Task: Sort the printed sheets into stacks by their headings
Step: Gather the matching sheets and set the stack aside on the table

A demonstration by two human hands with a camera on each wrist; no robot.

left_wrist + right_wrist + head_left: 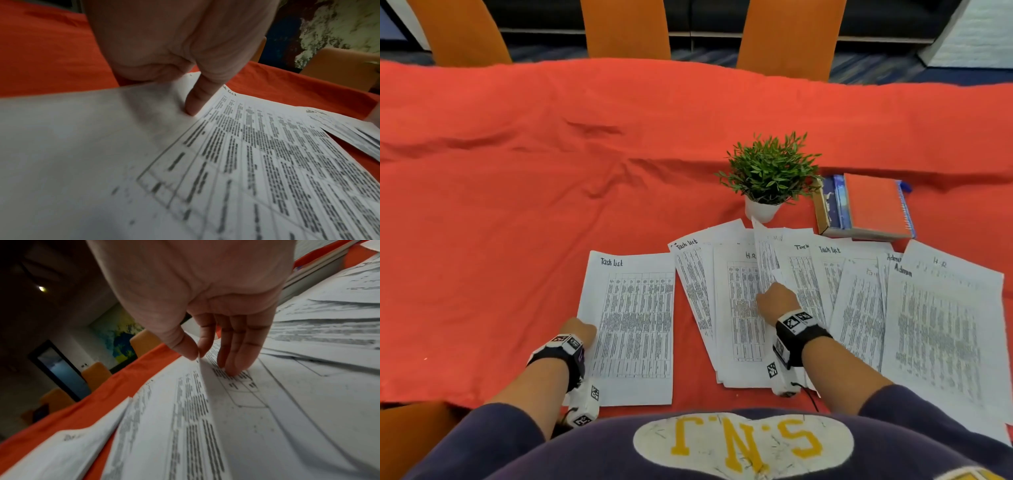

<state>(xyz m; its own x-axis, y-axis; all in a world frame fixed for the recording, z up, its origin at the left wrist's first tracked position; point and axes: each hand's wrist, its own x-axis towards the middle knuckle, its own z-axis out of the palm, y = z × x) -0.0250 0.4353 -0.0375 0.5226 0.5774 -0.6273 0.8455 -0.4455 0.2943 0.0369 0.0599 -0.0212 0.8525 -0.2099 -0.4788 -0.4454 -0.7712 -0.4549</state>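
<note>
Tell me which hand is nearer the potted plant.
Right. The right hand pinches a raised sheet just below the potted plant; the left hand holds the Task list sheet, farther away to the left.

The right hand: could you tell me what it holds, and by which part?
The right hand pinches a lifted printed sheet by its near edge.

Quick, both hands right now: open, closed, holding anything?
Left hand: holds the edge of the separate Task list sheet, thumb on top.
Right hand: pinches a raised sheet between thumb and forefinger, over the spread papers.
</note>
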